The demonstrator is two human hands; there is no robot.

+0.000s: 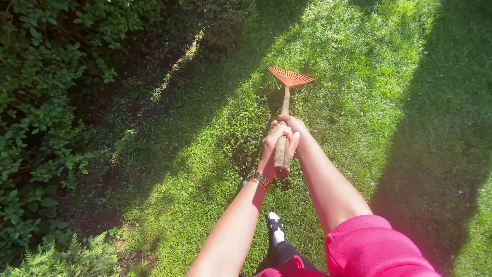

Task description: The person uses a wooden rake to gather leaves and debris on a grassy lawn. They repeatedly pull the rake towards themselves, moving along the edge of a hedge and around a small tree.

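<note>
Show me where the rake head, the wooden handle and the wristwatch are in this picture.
rake head (290, 77): head view, middle of the orange fan of tines.
wooden handle (285, 102): head view, bare shaft between the tines and the hands.
wristwatch (258, 178): head view, band on the left wrist.

One rake (285, 105) is in view, with one orange fan head and one wooden handle. Two hands grip that handle: the left hand (275, 145) and the right hand (291, 124), and there is one wristwatch (258, 178), worn on the left wrist. One shoe (274, 226), black and white, shows on the lawn (359, 77), and one pink sleeve (371, 249) covers the right upper arm.
</note>
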